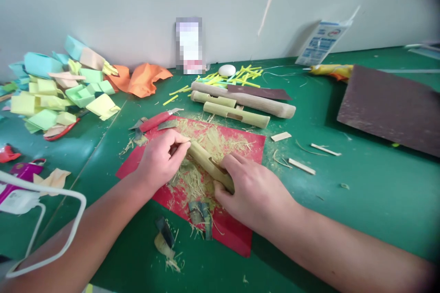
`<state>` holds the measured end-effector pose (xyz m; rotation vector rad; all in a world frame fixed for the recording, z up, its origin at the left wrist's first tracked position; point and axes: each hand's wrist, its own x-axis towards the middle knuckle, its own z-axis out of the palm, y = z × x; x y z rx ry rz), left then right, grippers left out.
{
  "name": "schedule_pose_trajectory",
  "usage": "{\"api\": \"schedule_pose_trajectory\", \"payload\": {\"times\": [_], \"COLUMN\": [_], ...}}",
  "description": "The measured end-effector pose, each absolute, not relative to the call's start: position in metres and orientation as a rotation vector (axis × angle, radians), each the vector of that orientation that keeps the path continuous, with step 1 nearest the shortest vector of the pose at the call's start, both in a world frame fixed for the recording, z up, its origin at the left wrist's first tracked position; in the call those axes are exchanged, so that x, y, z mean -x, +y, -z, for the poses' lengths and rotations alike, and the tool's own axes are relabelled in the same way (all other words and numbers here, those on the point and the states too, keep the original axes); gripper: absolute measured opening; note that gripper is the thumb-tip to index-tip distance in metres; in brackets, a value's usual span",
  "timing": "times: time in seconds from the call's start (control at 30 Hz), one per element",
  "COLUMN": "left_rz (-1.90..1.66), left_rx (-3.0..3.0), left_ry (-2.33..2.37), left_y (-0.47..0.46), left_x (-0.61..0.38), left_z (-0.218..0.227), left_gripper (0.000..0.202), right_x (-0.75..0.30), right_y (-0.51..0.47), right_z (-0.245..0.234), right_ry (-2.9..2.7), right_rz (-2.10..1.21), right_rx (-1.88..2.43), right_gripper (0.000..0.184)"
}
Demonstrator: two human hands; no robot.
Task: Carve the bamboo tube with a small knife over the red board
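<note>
A notched bamboo tube (205,158) lies slantwise over the red sheet (237,236), with a slot cut in its side. My right hand (252,187) is wrapped round its near end. At the far end my left hand (160,155) is closed in a pinch against the tube's tip; whatever its fingertips hold is hidden. Pale bamboo shavings and dust (192,178) cover much of the sheet under both hands. Just beyond my left hand lies a red-handled knife (156,121). Dark worn strips (201,215) rest on the sheet near my right thumb.
Two slotted bamboo tubes (237,114) and a longer wooden rod (252,100) lie beyond the sheet. Folded paper boxes (68,87) pile up at left, by orange paper (147,80). A brown sheet (388,110) is at right. A white wire frame (77,219) crosses my left forearm.
</note>
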<state>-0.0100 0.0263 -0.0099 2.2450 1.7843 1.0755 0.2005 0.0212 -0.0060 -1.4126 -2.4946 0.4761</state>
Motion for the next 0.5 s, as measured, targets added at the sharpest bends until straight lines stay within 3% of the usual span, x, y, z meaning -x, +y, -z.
{"api": "schedule_pose_trajectory", "payload": {"times": [0.5], "left_rz": [-0.971], "left_rx": [-2.306], "left_ry": [1.624], "left_y": [0.016], "left_x": [-0.009], "left_z": [0.01], "left_gripper": [0.006], "right_x": [-0.201], "right_y": [0.022], "right_z": [0.006], "right_ry": [-2.5], "right_rz": [-0.48], "right_rx": [1.412], "right_gripper": [0.006]}}
